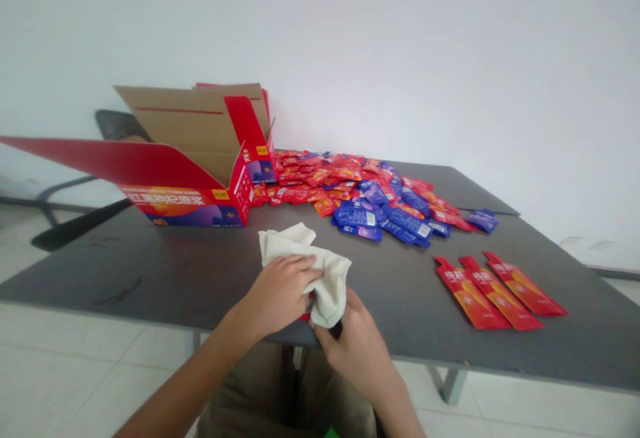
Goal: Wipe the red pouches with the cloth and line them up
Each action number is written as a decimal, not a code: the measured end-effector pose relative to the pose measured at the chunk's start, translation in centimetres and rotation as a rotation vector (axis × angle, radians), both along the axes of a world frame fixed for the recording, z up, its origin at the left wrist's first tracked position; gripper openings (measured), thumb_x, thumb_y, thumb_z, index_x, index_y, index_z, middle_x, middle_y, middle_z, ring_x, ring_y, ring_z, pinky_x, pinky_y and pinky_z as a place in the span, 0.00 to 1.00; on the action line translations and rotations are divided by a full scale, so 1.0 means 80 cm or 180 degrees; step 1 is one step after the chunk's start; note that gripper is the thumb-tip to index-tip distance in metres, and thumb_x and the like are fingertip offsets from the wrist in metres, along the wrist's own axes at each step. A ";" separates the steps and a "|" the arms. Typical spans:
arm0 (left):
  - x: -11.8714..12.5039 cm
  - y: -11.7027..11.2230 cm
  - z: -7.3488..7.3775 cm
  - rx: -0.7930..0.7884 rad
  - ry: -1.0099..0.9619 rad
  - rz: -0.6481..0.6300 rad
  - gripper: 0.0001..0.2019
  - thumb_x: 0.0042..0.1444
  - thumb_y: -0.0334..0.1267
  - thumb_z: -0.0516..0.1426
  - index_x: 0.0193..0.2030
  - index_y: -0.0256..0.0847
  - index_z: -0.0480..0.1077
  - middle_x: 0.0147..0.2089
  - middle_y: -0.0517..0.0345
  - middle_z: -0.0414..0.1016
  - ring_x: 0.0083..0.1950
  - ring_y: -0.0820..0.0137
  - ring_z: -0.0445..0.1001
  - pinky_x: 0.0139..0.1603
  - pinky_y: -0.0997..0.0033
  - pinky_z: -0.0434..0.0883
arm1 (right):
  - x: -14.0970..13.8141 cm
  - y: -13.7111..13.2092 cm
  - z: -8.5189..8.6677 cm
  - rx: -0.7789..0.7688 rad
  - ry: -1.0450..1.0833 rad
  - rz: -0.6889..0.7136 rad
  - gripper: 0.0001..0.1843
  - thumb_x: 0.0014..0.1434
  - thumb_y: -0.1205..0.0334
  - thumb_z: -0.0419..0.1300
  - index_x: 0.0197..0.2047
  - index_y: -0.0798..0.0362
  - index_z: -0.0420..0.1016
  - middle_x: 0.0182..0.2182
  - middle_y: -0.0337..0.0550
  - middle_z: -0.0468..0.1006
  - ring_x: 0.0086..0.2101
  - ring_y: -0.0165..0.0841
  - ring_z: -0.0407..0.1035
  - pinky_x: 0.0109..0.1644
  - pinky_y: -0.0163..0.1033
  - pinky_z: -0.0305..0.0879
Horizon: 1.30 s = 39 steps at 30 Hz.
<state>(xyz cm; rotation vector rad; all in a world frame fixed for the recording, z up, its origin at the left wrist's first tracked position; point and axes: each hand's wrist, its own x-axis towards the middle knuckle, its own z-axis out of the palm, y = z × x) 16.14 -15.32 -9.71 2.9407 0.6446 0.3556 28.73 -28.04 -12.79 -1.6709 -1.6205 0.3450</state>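
Clock: 12 is away from you, toward the wall.

Key relation: the white cloth [329, 297] sits between your two hands near the table's 6 o'clock edge, bunched, with its longer spread running roughly 10 to 4. From your left hand [281, 293] it lies at 1 to 2 o'clock; from your right hand [354, 337], at 10 to 11. Both are touching it, so neither is nearer.

Left: fingers bent over the top of the cloth, holding it down. Right: curled in at the cloth's 4 o'clock side, thumb under the lower edge. Can't tell if that one is clamped on cloth, on what's beneath, or both.

A red item [305, 317] peeks out below your left fingertips, close to your right thumb. Mostly covered, so its long axis can't be read.

Your right hand is the nearer one to the three red pouches [499, 293], well apart from it at 2 o'clock. They lie flat side by side, long axes about 10 to 4, narrow necks at the 10 end.

Loose blue sachets [407, 221] are at 1 o'clock from the cloth, mixed into the back pile of red sachets [320, 177] at 12. Printed carton [193, 208], flaps up, is at 10, nearer your left; a second carton [261, 168] stands just behind it.
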 end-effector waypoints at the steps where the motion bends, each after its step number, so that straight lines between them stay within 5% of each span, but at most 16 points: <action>1: 0.004 0.006 0.000 0.0016 0.0029 0.0033 0.22 0.53 0.28 0.54 0.54 0.44 0.72 0.60 0.51 0.71 0.62 0.61 0.68 0.63 0.57 0.62 | 0.000 0.000 0.000 -0.0010 0.0033 -0.0053 0.16 0.54 0.70 0.60 0.47 0.50 0.72 0.48 0.45 0.74 0.51 0.39 0.65 0.57 0.42 0.61; 5: 0.011 0.010 0.002 0.0088 0.0142 0.0138 0.20 0.55 0.31 0.54 0.55 0.42 0.72 0.61 0.48 0.70 0.62 0.59 0.68 0.62 0.55 0.63 | -0.002 0.001 0.000 -0.0070 0.0080 -0.0223 0.13 0.54 0.67 0.62 0.44 0.50 0.74 0.45 0.44 0.75 0.50 0.40 0.66 0.55 0.42 0.62; 12: -0.022 -0.038 0.003 0.0079 0.0298 0.0156 0.25 0.55 0.28 0.52 0.61 0.41 0.67 0.65 0.50 0.65 0.66 0.60 0.63 0.64 0.55 0.61 | -0.002 0.003 0.001 0.0013 -0.0365 0.0191 0.20 0.52 0.76 0.55 0.47 0.50 0.74 0.46 0.44 0.76 0.51 0.40 0.65 0.59 0.41 0.60; 20: 0.002 -0.001 0.000 0.0063 0.0156 0.0312 0.21 0.57 0.30 0.52 0.57 0.40 0.71 0.61 0.47 0.70 0.63 0.61 0.67 0.63 0.57 0.63 | -0.002 0.002 0.001 0.0017 -0.0054 -0.0148 0.19 0.55 0.67 0.61 0.51 0.51 0.72 0.49 0.45 0.74 0.53 0.40 0.64 0.58 0.42 0.61; 26: -0.023 -0.041 -0.003 0.0127 0.0223 -0.0002 0.27 0.54 0.26 0.51 0.62 0.39 0.65 0.66 0.50 0.63 0.68 0.61 0.60 0.66 0.56 0.59 | 0.000 0.003 -0.005 0.0075 -0.0669 0.0236 0.14 0.55 0.74 0.55 0.41 0.50 0.75 0.42 0.44 0.78 0.50 0.42 0.66 0.58 0.44 0.60; 33: -0.001 -0.012 0.003 0.0106 0.0238 0.0213 0.22 0.57 0.28 0.50 0.58 0.36 0.70 0.63 0.46 0.68 0.65 0.62 0.65 0.66 0.60 0.61 | -0.002 0.000 0.002 0.0013 -0.0142 -0.0156 0.18 0.55 0.67 0.61 0.50 0.51 0.72 0.49 0.46 0.74 0.51 0.40 0.65 0.56 0.42 0.63; 39: -0.027 -0.048 -0.009 0.0152 0.0192 -0.0003 0.28 0.54 0.26 0.50 0.63 0.37 0.64 0.67 0.49 0.62 0.69 0.63 0.58 0.68 0.59 0.57 | 0.000 0.003 -0.001 0.0121 -0.0616 0.0251 0.15 0.51 0.75 0.56 0.40 0.50 0.75 0.40 0.44 0.78 0.49 0.41 0.66 0.56 0.44 0.62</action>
